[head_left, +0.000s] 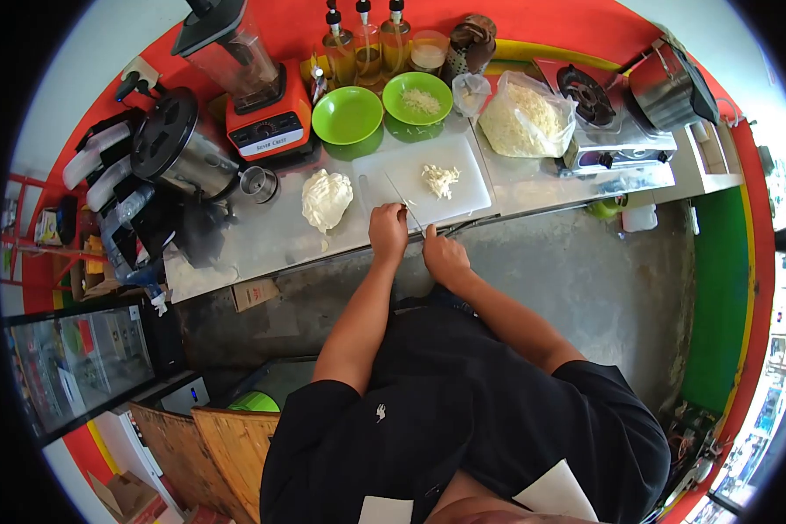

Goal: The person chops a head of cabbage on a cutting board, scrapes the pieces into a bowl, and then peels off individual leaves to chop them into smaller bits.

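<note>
A white cutting board [463, 162] lies at the front edge of the metal counter, with a small heap of pale shredded pieces [440, 180] on it. My right hand [446, 257] is closed round the handle of a knife [406, 203], whose thin blade reaches over the board. At the board's near left edge my left hand [389, 229] has its fingers curled beside the blade; what they hold, if anything, is too small to name. Left of the board sits a pale, rounded lump [327, 200], possibly in a bag.
Behind the board stand two green bowls [348, 115], one with pale shreds. A blender [269, 122], a steel pitcher [183, 148] and a metal cup [258, 183] are leftward. On the right are a filled plastic bag [526, 118] and a stove [620, 144] bearing a pot [671, 87].
</note>
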Demonstrator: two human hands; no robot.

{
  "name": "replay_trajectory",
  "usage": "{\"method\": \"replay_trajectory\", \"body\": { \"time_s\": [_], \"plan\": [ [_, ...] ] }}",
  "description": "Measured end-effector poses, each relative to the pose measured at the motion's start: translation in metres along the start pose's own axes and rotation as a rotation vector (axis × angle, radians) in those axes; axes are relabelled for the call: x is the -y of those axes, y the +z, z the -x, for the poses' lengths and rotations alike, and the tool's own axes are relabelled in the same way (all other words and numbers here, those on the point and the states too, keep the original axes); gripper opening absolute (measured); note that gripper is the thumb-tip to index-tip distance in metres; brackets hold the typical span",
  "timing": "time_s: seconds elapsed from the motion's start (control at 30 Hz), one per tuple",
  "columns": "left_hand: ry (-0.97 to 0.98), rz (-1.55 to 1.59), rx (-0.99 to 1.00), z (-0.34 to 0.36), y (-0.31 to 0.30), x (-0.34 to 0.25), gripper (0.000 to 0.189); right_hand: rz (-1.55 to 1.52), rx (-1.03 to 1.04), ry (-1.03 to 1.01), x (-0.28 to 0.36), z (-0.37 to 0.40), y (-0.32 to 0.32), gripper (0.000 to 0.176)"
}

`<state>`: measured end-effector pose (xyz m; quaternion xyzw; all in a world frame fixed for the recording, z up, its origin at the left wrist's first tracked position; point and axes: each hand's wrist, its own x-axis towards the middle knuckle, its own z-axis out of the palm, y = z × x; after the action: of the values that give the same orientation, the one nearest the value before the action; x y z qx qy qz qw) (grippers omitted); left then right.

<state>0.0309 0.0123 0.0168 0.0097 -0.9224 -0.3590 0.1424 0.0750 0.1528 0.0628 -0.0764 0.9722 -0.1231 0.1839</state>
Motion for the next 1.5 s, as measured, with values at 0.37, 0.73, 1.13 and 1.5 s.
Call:
{"method": "replay_trajectory", "body": {
  "time_s": [0.37, 0.73, 1.13, 1.5],
  "plan": [
    [0.054, 0.121, -0.032, 0.001, 0.002, 0.013, 0.011, 0.049, 0.047, 0.008, 0.011, -0.008, -0.012, 0.025],
    [0.004, 0.140, 0.063, -0.013, -0.009, 0.018, 0.009, 0.027, 0.060, 0.014, 0.020, -0.018, -0.024, 0.025],
    [0.038, 0.165, -0.008, -0.001, -0.009, 0.020, 0.009, -0.100, 0.078, 0.088, 0.025, -0.014, -0.009, 0.026],
    [0.145, 0.157, 0.101, 0.000, -0.023, 0.025, 0.011, -0.061, 0.145, 0.132, 0.033, -0.014, -0.013, 0.029]
  ]
}}
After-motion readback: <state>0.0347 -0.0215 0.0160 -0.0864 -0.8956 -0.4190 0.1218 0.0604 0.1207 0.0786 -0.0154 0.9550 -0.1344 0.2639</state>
